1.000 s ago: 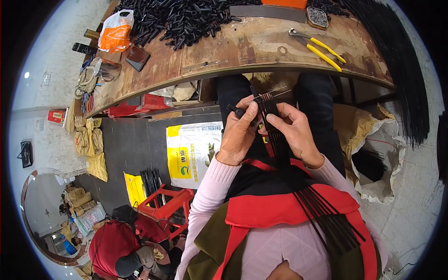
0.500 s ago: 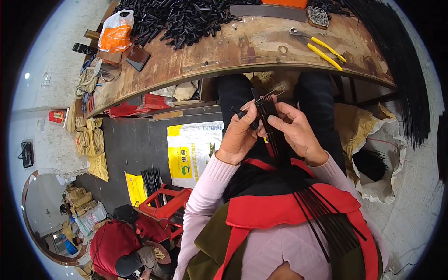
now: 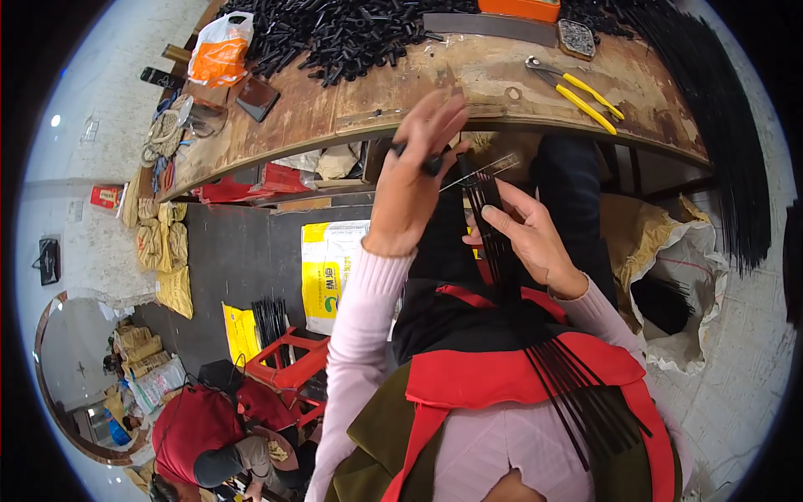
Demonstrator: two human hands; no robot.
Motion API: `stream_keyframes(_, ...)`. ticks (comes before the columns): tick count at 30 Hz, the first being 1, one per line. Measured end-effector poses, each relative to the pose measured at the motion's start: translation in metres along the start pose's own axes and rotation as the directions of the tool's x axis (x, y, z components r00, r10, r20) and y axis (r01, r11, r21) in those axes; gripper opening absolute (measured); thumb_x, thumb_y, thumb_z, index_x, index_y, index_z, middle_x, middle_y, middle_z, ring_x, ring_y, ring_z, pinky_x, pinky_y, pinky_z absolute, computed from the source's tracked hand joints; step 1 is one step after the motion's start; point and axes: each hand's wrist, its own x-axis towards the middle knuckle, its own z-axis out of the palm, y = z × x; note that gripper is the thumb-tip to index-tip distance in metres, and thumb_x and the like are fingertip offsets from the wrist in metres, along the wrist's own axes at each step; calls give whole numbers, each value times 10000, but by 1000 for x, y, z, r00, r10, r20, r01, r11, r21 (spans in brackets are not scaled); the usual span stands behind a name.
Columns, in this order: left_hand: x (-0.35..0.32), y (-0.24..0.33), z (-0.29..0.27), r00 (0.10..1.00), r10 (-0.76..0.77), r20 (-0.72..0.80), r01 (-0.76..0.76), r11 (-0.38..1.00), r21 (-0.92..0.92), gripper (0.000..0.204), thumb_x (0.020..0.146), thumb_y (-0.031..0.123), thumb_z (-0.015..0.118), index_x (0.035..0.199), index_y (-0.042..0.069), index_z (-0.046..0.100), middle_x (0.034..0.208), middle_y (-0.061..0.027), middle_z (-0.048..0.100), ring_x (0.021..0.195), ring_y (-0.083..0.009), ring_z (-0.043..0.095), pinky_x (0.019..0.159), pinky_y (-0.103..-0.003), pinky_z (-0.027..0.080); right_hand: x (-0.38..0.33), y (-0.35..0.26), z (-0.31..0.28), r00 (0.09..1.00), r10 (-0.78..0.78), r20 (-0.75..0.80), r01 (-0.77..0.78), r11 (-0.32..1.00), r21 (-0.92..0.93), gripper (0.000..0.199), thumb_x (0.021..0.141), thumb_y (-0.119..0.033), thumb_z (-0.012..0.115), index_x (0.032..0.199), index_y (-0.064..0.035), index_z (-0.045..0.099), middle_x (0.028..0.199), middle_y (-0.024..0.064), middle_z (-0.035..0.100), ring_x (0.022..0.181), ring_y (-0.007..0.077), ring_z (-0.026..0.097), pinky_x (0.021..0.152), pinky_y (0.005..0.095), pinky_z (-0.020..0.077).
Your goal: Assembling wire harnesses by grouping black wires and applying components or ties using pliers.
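Note:
My left hand (image 3: 401, 192) is raised near the table's front edge, its fingers reaching forward and a little blurred. Small black plastic pieces (image 3: 431, 164) are held in it, partly covered by the fingers. In my right hand (image 3: 529, 233) is a bundle of thin black rods (image 3: 493, 230), gripped between thumb and fingers above my lap. The rods' lower ends run down toward the black and red apron (image 3: 519, 368). A thin, pale, wire-like strip (image 3: 502, 163) crosses the bundle's upper end; which hand holds it I cannot tell.
On the wooden table (image 3: 452, 79) lie a heap of black plastic parts (image 3: 335, 38), yellow-handled pincers (image 3: 577, 96), a phone (image 3: 258, 99) and a tin of small metal bits (image 3: 576, 38). Long black rods (image 3: 728, 151) hang at right above an open sack (image 3: 677, 293). A person in red (image 3: 201, 435) sits lower left.
My left hand has moved away from the rod bundle, forward and left toward the table, with the black pieces in it. My right hand stays about where it was, holding the rods.

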Motion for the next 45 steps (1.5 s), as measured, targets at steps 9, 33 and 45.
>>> stream_keyframes(9, 5, -3, -32, 850, -342, 400, 337, 938, 86, 551, 975, 347, 567, 1375, -18, 464, 1326, -163, 556, 1237, -222, 529, 1058, -338, 401, -4, -3, 2, 1000, 5, 31, -5, 1000, -14, 376, 970, -88, 557, 1326, 10, 487, 1040, 81, 597, 928, 172, 607, 862, 408, 572)
stream_keyframes(33, -2, -13, -21, 979, -199, -41, 203, 966, 163, 314, 928, 201, 664, 1166, 14, 578, 1043, -71, 676, 931, -134, 643, 829, -260, 496, -3, -2, 6, 999, -13, -46, 12, 1000, -11, 445, 964, -141, 587, 1359, 16, 456, 1033, 90, 609, 914, 164, 616, 842, 389, 574)
stream_keyframes(45, 2, -12, -19, 973, -217, -73, 228, 952, 206, 348, 922, 171, 668, 1201, -2, 553, 1054, -92, 683, 916, -138, 657, 848, -266, 506, -2, -1, 4, 997, -5, -72, 5, 1000, -5, 455, 962, -138, 591, 1367, 13, 449, 1049, 91, 611, 924, 166, 618, 840, 383, 576)
